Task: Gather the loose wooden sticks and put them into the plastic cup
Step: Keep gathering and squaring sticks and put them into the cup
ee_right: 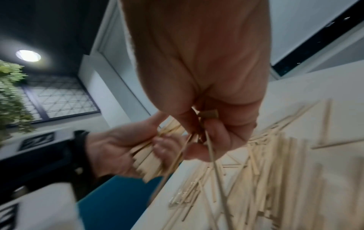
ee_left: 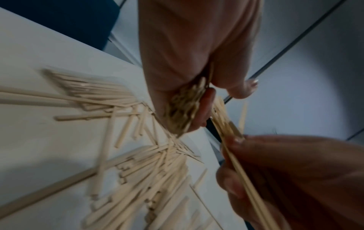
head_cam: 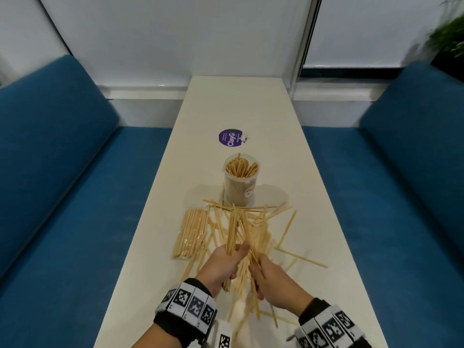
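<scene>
I am mid-gather: my left hand (head_cam: pixel 224 262) grips a bundle of thin pale wooden sticks (head_cam: pixel 232 231), and my right hand (head_cam: pixel 272 278) pinches a few more beside it. Next, I judge, I must square the ends and carry them to the clear plastic cup (head_cam: pixel 240 181), already nearly full, just beyond the loose heap (head_cam: pixel 263 222) on the white bench (head_cam: pixel 313 197). A wrapped packet of sticks (head_cam: pixel 191 234) lies left of the heap; a purple round sticker (head_cam: pixel 231 137) sits behind the cup.
</scene>
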Demonstrator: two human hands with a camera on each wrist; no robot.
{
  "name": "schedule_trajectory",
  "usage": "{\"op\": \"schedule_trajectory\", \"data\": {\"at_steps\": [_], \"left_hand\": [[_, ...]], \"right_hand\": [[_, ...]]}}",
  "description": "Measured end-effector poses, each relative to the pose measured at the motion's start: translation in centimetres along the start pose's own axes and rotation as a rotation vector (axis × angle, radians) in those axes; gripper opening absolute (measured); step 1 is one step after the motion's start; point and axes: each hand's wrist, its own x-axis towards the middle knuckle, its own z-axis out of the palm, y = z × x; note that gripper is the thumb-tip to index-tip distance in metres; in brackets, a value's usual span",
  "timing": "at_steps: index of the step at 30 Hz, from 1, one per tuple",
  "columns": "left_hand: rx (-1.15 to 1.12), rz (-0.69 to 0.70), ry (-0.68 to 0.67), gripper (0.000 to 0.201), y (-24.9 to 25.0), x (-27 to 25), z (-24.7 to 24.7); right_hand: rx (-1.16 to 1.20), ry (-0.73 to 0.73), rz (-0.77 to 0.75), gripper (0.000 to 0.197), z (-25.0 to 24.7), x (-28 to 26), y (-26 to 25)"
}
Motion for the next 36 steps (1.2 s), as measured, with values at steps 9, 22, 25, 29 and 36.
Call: {"op": "schedule_trajectory", "data": {"at_steps": [9, 22, 25, 29, 36], "left_hand": [[-0.061, 0.143, 0.061, 0.029, 1.8, 0.6, 1.8], [-0.258, 0.190, 0.230, 0.020, 4.0, -0.1, 2.0], [-0.408, 0.229, 0.249, 0.024, 4.5, -0.1, 1.7], [-0.436, 0.274, 0.324, 0.023, 4.4, 0.2, 1.4], [-0.377, 0.545, 0.473, 0.026, 6.4, -0.5, 0.7]], "right_hand": [[-0.055, 0.093, -0.047, 0.027, 0.4, -0.4, -1.7], [0.157, 0.221, -0.200, 0.020, -0.8, -0.6, -4.4], [0.226, 0.316, -0.258, 0.013, -1.0, -0.7, -4.1], [0.363, 0.315, -0.255, 0.014, -1.4, -0.9, -3.7], [0.655, 0.149, 0.075, 0.032, -2.3, 0.3, -2.9]]}}
